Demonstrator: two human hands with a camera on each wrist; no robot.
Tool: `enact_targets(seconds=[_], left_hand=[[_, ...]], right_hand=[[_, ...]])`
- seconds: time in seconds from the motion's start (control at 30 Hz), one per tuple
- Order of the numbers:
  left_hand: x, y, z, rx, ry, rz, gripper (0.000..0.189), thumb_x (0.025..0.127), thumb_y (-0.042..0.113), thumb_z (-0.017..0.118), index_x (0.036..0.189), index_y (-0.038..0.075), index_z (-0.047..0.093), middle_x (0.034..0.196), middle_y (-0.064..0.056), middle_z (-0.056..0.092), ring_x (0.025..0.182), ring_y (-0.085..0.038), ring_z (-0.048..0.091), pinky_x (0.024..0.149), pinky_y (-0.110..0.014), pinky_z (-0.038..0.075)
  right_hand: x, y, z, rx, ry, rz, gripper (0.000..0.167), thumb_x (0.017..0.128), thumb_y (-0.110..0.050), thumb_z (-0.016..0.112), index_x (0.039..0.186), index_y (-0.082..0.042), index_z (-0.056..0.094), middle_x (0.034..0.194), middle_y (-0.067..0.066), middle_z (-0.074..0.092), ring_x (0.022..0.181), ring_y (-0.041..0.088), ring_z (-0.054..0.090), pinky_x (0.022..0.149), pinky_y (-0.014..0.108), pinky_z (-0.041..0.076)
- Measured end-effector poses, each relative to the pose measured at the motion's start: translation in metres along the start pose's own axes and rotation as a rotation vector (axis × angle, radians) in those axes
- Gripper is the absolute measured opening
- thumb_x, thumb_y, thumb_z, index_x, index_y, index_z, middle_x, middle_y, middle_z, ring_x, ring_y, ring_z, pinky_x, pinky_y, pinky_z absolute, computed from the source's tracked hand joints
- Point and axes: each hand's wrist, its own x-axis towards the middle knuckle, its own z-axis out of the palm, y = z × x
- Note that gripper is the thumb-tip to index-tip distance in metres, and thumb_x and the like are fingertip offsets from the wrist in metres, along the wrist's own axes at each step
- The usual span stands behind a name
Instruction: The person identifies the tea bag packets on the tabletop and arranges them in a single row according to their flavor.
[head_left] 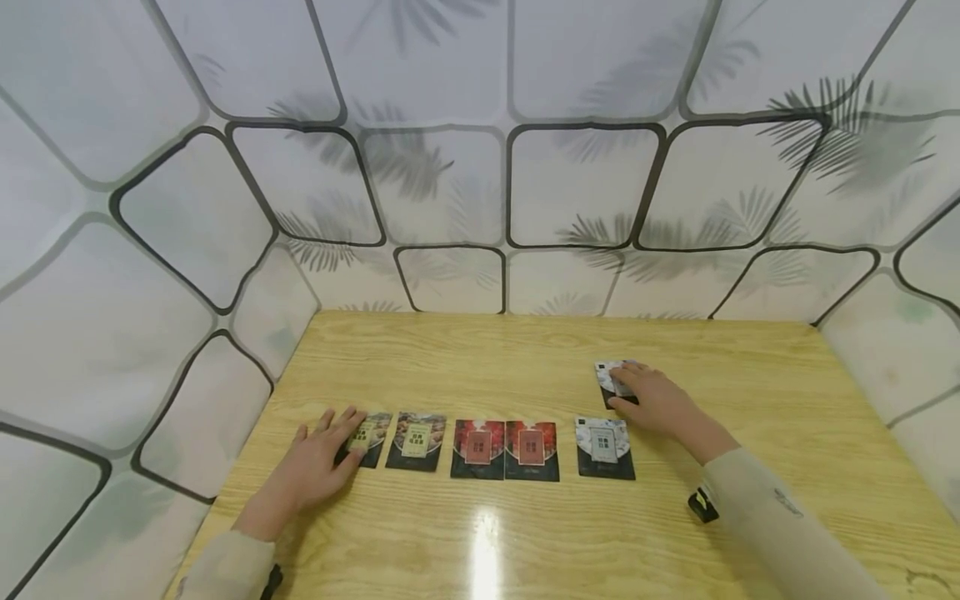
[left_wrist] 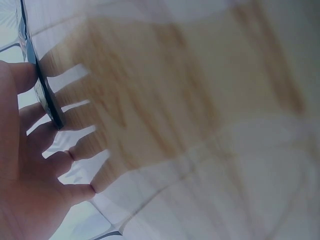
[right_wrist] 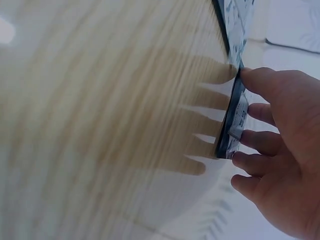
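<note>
My left hand (head_left: 309, 468) rests with spread fingers on the leftmost flat packet (head_left: 382, 427), a yellow-labelled one, covering its left part. In the left wrist view, the packet (left_wrist: 47, 97) appears edge-on by the thumb and fingers. A second yellow-labelled packet (head_left: 416, 442) lies just right of it. Two red packets (head_left: 478, 450) sit side by side mid-row, and a white-and-blue packet (head_left: 604, 446) lies at the right. Behind that one, my right hand (head_left: 660, 406) touches another white-and-blue packet (head_left: 604, 377), its fingers spread loosely over the top and partly hiding it.
The packets lie on a yellow wood-grain table (head_left: 465, 358). Patterned fabric walls (head_left: 450, 192) enclose its back and sides. A black strap piece (head_left: 703, 505) shows at the right sleeve. Light glares off the table's near middle.
</note>
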Motion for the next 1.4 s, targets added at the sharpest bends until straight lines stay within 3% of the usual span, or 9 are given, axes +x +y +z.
enact_targets(seconds=[0.47, 1.4], left_hand=[[-0.001, -0.001, 0.000, 0.005, -0.003, -0.007, 0.060, 0.110, 0.039, 0.055, 0.160, 0.009, 0.046, 0.163, -0.021, 0.046, 0.149, -0.057, 0.038, 0.110, -0.086, 0.028], [0.000, 0.000, 0.000, -0.004, -0.008, -0.006, 0.060, 0.110, 0.039, 0.056, 0.161, 0.009, 0.045, 0.163, -0.021, 0.045, 0.150, -0.057, 0.037, 0.110, -0.086, 0.027]], right_hand=[[-0.033, 0.012, -0.002, -0.029, 0.026, 0.028, 0.057, 0.103, -0.028, 0.069, 0.147, 0.006, 0.056, 0.148, 0.037, 0.054, 0.140, 0.062, 0.044, 0.113, 0.074, 0.037], [-0.070, 0.003, 0.000, -0.053, 0.044, 0.032, 0.054, 0.103, -0.029, 0.069, 0.145, 0.003, 0.059, 0.146, 0.034, 0.056, 0.138, 0.060, 0.048, 0.113, 0.072, 0.039]])
